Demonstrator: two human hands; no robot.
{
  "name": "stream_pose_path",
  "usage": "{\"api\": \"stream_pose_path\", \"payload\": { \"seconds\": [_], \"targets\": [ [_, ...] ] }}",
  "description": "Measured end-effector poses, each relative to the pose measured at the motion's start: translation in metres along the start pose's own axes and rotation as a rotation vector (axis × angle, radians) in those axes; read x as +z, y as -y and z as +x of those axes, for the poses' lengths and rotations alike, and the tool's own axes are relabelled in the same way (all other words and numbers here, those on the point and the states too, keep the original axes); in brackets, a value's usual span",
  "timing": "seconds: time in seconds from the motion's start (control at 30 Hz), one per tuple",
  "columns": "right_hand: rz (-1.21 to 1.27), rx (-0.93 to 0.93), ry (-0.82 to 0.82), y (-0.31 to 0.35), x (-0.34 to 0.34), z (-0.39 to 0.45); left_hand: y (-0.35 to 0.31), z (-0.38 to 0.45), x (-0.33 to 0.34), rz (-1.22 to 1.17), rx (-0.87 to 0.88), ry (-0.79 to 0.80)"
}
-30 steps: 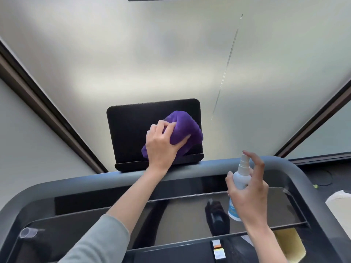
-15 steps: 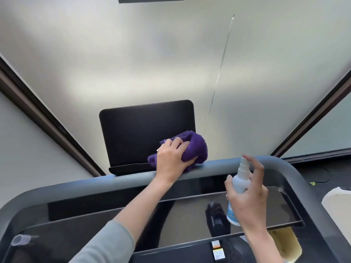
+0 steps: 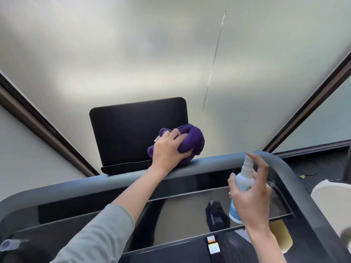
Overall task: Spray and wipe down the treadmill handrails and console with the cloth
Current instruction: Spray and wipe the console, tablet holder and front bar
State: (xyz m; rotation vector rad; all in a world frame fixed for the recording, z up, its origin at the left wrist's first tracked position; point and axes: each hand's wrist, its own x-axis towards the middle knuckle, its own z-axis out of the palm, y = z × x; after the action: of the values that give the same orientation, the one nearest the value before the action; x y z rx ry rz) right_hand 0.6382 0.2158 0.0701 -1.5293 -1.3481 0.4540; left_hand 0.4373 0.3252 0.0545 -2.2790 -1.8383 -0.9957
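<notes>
The left hand (image 3: 169,147) grips a bunched purple cloth (image 3: 191,141) against the grey handrail (image 3: 214,164) at the black screen's (image 3: 136,130) lower right corner. The right hand (image 3: 252,198) clasps an upright white spray bottle (image 3: 244,179), nozzle up, forefinger over it.

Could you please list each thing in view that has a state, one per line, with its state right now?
Left hand: closed around the bunched purple cloth.
Purple cloth: crumpled, pressed at the screen's lower right corner and the grey handrail.
Screen: dark, upright.
Right hand: gripping the spray bottle, index finger over the nozzle.
Spray bottle: upright, uncapped; no spray visible.
</notes>
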Motion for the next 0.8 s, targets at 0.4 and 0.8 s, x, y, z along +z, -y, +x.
{"api": "stream_pose_path", "payload": {
  "seconds": [0.4,0.8],
  "targets": [
    [-0.001,0.008,-0.007,0.008,0.013,-0.009,-0.012,-0.019,0.012,0.072,-0.17,0.043],
    [0.037,-0.016,0.006,0.014,0.015,-0.013,0.086,-0.07,-0.025,0.221,-0.047,-0.122]
  ]
}}
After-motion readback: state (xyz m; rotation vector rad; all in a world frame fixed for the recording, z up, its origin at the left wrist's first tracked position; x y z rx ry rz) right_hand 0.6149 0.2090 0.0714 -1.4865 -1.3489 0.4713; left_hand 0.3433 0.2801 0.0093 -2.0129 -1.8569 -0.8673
